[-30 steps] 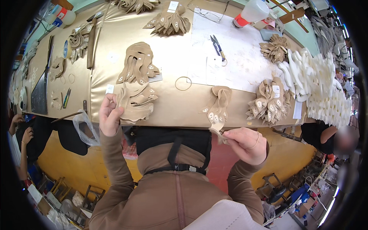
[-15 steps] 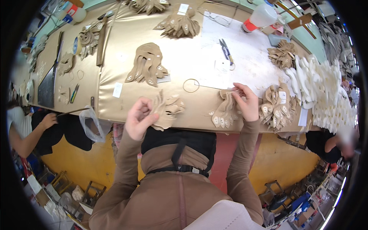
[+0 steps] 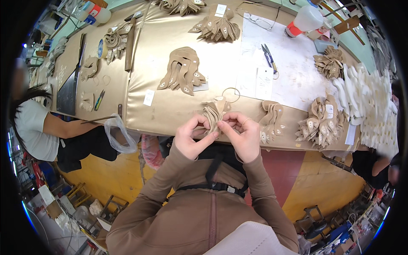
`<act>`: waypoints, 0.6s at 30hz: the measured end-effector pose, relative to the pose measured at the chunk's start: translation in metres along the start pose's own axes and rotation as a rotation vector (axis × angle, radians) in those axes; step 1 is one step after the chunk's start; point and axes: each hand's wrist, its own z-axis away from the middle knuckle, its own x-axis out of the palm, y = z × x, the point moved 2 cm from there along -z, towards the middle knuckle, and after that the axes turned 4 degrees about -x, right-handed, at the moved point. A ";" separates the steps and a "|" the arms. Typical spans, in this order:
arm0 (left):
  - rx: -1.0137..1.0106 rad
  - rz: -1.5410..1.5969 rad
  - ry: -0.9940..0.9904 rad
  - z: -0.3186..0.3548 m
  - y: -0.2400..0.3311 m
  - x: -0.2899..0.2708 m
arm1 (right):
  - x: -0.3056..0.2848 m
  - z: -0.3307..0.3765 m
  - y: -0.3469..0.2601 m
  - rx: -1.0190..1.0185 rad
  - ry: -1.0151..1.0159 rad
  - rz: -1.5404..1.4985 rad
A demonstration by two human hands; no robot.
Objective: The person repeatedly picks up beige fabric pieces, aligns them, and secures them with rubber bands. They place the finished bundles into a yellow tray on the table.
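A small bundle of tan fabric or leather strips (image 3: 213, 111), with pale oval marks on the ends, stands upright between my hands at the table's near edge. Around its left side and base the fingers of my left hand (image 3: 196, 135) are closed. Thumb and fingertips of my right hand (image 3: 240, 132) pinch the bundle's right side. A thin tan ring like a rubber band (image 3: 239, 95) lies just behind it. To the right of my right hand rests a loose group of similar strips (image 3: 273, 117). Another stack of strips (image 3: 182, 70) lies farther back on the left.
Gold-covered table (image 3: 163, 112) bears a tied bunch (image 3: 321, 123) at right and another (image 3: 216, 27) at the back. Scissors (image 3: 268, 57), a white tag (image 3: 264, 83) and glasses (image 3: 261, 21) lie on a white sheet. White pieces (image 3: 372, 102) pile up right. A co-worker (image 3: 38, 127) sits left.
My right hand has left the loose strips on the right and come to the bundle in my left hand. The bundle is now upright. A white tag now shows beside the scissors.
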 end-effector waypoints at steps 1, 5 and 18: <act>0.024 -0.048 -0.008 0.000 0.000 -0.001 | 0.000 -0.001 0.002 -0.021 -0.013 -0.002; 0.077 -0.121 -0.021 0.000 -0.002 -0.004 | -0.004 0.001 0.006 -0.062 -0.023 0.011; 0.013 0.219 0.074 -0.012 -0.014 -0.023 | -0.029 0.016 -0.014 -0.259 0.157 0.121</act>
